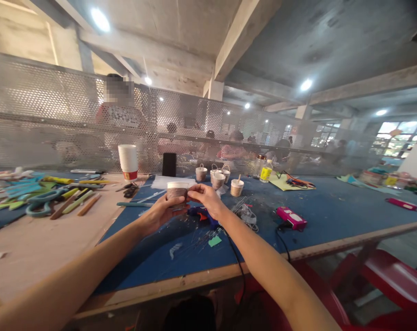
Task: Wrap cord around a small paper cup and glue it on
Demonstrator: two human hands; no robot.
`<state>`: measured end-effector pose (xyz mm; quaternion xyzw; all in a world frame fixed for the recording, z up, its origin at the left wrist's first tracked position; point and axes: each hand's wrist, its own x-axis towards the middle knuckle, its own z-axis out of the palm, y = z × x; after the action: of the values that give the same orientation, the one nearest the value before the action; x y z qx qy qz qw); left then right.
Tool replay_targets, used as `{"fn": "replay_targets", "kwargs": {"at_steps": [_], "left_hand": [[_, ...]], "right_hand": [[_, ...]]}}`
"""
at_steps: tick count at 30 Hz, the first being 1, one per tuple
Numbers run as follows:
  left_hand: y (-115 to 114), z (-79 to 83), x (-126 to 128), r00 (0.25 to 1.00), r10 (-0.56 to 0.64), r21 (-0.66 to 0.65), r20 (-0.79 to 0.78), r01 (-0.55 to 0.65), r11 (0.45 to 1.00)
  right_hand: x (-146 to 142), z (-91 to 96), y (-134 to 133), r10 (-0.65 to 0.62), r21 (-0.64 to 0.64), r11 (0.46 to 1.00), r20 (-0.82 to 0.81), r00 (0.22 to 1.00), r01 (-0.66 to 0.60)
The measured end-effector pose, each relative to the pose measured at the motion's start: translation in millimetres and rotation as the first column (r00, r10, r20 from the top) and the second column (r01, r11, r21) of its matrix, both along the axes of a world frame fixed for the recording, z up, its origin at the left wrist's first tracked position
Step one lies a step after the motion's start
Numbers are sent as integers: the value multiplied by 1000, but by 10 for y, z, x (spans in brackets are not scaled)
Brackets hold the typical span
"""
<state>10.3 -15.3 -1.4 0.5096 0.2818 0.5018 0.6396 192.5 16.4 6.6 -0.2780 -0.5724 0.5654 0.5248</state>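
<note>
A white-rimmed paper cup (pixel 177 188), its side wrapped in grey-brown cord or twine, is held upright above the blue table top. My left hand (pixel 163 211) wraps round it from the left and below, thumb across the front. At the cup's right side, the fingers of my right hand (pixel 206 198) are pinched together against the wrapping; what lies between the fingertips is too small to make out. Just under my hands lies a blue glue gun (pixel 203 215) with an orange trigger, partly hidden. Beside it is a tangle of grey cord (pixel 247 218).
Several small wrapped cups (pixel 218 181) stand behind, near another cup with a stick (pixel 237 187). At left are stacked paper cups (pixel 127 161), scissors (pixel 45 202) and wooden-handled tools (pixel 89 205). A pink box (pixel 291 218) with a cable lies right. Perforated panels (pixel 194 133) border the back.
</note>
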Motion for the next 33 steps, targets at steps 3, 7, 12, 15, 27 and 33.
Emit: {"fn": "replay_targets", "kwargs": {"at_steps": [3,7,12,15,27,33], "left_hand": [[31,-29,-10,1000,14,-1,10,-14,1000],[65,-64,-27,1000,24,0,1,-24,1000],[38,-46,-15,999,8,5,-46,-8,1000],[2,-12,4,995,45,12,-93,-44,999],[16,-43,1,994,38,53,-98,-33,998],[1,-57,9,996,27,72,-81,-21,997]], "right_hand": [[-6,-14,19,-19,12,1000,4,1000,19],[-8,-23,28,-54,47,998,34,998,52],[-8,-21,15,-79,71,995,67,995,74],[-12,-21,13,-91,83,993,69,993,85],[-15,4,-19,-88,100,992,103,991,78],[-10,6,-16,-73,81,995,104,992,65]]}}
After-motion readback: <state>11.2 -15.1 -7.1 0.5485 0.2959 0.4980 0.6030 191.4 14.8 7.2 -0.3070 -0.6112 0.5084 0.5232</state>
